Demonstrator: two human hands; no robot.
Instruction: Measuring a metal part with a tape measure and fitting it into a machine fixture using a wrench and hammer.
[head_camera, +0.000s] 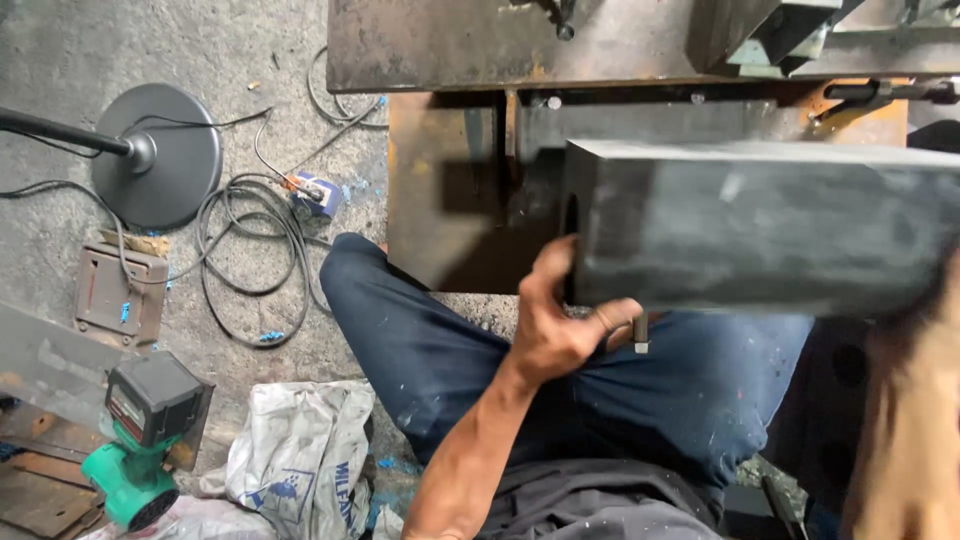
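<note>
The left hand (565, 320) grips the near left end of a large dark steel block (760, 225), thumb up against the end face and fingers curled under its lower edge, closed firmly on the metal. A small bolt or pin (641, 335) shows just beneath those fingers; whether the hand holds it cannot be told. The right hand (915, 420) is a blur at the right edge, near or under the block's right end, and how far it is open, or whether it grips, cannot be told.

The block lies across the person's lap, above blue trousers (430, 350), its far side close to a rusty steel machine frame (450, 190). It looks solid, stiff and heavy, with smooth, slightly greasy faces and sharp corners, so it would likely slip in a pinch grip. Support from beneath at both ends, as the left hand gives, seems the safest hold.

Further out, on the concrete floor (60, 60), stand a round grey stand base (160, 150) with looped cables (245, 250), a green cordless power tool (140, 440) and a crumpled white sack (300, 450).
</note>
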